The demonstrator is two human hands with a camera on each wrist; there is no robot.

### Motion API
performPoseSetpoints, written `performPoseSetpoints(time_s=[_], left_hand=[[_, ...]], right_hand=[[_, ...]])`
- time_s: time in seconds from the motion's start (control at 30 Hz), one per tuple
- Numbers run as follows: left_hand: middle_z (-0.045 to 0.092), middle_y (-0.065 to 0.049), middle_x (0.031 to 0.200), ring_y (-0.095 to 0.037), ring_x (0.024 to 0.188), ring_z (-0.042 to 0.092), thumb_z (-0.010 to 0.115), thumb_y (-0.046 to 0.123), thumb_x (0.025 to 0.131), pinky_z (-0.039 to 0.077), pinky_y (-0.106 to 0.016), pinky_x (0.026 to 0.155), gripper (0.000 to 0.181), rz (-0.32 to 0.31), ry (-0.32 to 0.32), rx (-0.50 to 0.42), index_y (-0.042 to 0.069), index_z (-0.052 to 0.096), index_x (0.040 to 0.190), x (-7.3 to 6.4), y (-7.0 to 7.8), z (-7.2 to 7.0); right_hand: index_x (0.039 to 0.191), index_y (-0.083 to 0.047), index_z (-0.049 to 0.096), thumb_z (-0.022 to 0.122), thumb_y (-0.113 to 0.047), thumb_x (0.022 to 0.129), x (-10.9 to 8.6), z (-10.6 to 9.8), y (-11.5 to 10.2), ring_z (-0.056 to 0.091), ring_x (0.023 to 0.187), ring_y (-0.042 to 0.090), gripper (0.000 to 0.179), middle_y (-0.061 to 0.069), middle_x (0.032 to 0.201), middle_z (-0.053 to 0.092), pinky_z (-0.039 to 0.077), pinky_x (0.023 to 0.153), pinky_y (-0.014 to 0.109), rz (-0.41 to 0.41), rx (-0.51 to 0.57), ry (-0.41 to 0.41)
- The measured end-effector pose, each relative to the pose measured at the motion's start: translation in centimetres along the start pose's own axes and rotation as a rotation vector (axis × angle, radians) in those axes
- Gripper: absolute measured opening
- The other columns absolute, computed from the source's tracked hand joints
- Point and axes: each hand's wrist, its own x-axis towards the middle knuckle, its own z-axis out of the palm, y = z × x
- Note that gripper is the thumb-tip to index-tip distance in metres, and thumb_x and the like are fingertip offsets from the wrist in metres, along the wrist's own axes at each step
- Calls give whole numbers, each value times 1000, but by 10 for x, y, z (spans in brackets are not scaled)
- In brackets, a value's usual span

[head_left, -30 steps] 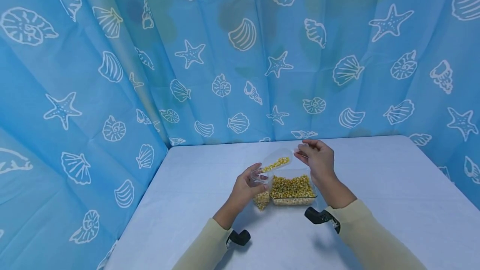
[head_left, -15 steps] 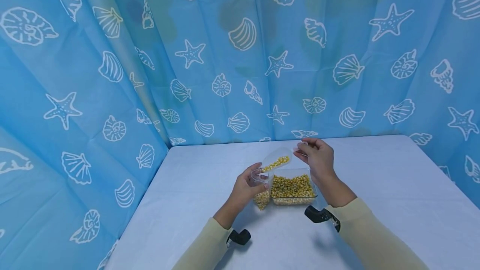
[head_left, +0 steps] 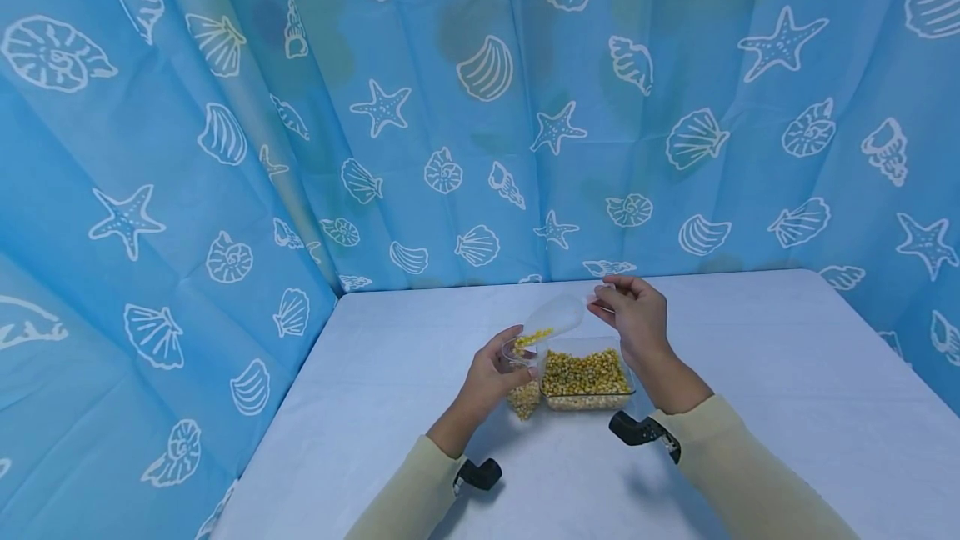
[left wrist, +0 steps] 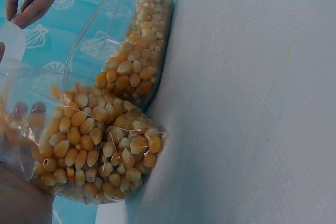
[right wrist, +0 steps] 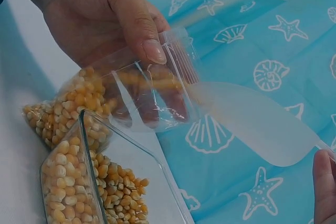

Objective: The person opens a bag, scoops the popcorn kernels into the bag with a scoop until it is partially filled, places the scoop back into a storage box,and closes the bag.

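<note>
Right hand (head_left: 637, 315): fingertips pinched together on the far end of the clear scoop (head_left: 562, 312), which slopes down toward eight o'clock, presumably so its kernels (head_left: 534, 337) slide bagward. Left hand (head_left: 487, 377): thumb in front, fingers behind, holding the zip bag (right wrist: 147, 98) near its mouth, likely to brace it open. Glass container (head_left: 588, 404) of kernels stands at the bag's three o'clock, just beside it, perhaps for short reach.

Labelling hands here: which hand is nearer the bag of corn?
Left. The left hand grips the bag near its mouth; the right hand is apart, holding the scoop.
</note>
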Motion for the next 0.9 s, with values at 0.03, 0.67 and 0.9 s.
performPoseSetpoints(time_s=[0.03, 0.67, 0.9], left_hand=[[58, -21, 127, -23, 109, 62, 70, 4, 88, 53, -32, 85, 67, 6, -4, -6, 8, 39, 147, 0, 0, 0], [54, -26, 131, -26, 114, 60, 72, 3, 86, 52, -36, 89, 69, 69, -20, -26, 6, 39, 147, 1, -5, -2], [55, -18, 132, -27, 115, 59, 72, 3, 86, 52, -36, 89, 72, 72, -25, -19, 6, 38, 148, 5, -12, -4]], right_hand=[[111, -2, 58, 63, -8, 94, 0, 0, 0, 68, 82, 18, 18, 14, 99, 58, 55, 80, 34, 1, 0, -1], [111, -1, 58, 63, -6, 94, -1, -3, -1, 68, 80, 17, 18, 13, 97, 58, 55, 78, 32, 9, 47, -6], [111, 0, 57, 62, -6, 95, -3, -5, -3, 68, 81, 17, 18, 13, 97, 58, 55, 78, 31, 9, 67, -9]])
